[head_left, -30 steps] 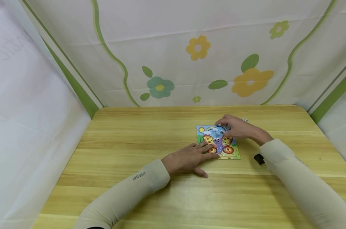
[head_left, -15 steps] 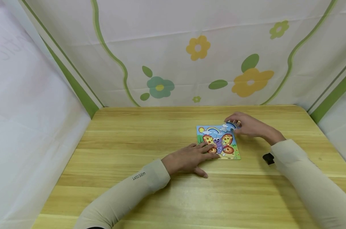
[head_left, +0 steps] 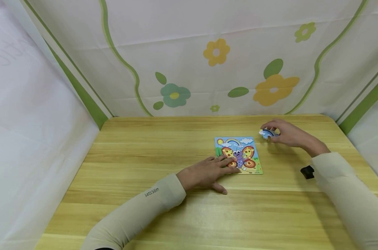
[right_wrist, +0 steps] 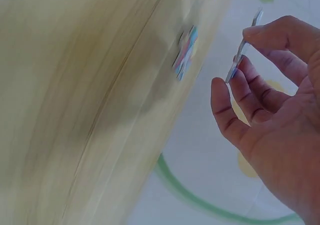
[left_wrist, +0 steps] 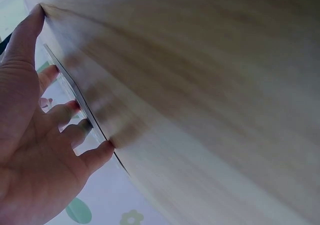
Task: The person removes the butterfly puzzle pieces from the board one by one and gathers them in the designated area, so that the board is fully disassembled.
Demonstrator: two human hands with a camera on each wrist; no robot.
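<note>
Board [head_left: 249, 170]: square, thin, lay flat on the pale wood surface [head_left: 189, 215]. Its print showed a butterfly with a purple body and red-and-yellow wings; above were a sun, a rainbow and clouds on blue.

Piece [head_left: 268, 134]: small, printed with a dark-edged arc and white cloud on blue, was off the surface, just beyond the board's far right corner and apart from it.

Left hand [head_left: 206, 172]: palm down, fingers spread and fairly straight, rested partly on the board's near left part; the thumb lay off it, on bare wood.

Black object [head_left: 307, 172]: small, lay right of the board, just beside the right sleeve [head_left: 335, 177].

Right hand [head_left: 288, 133]: thumb and fingers curved, pinched the piece.

The left wrist view gave the board's thin edge, side-on. The right wrist view gave the piece edge-on, pale and slim, and a small colourful stack [right_wrist: 186, 53] on the wood; the head view did not set that stack out distinctly.

Backdrop [head_left: 182, 59]: white cloth, printed with flowers and green vines, stood behind the surface.
</note>
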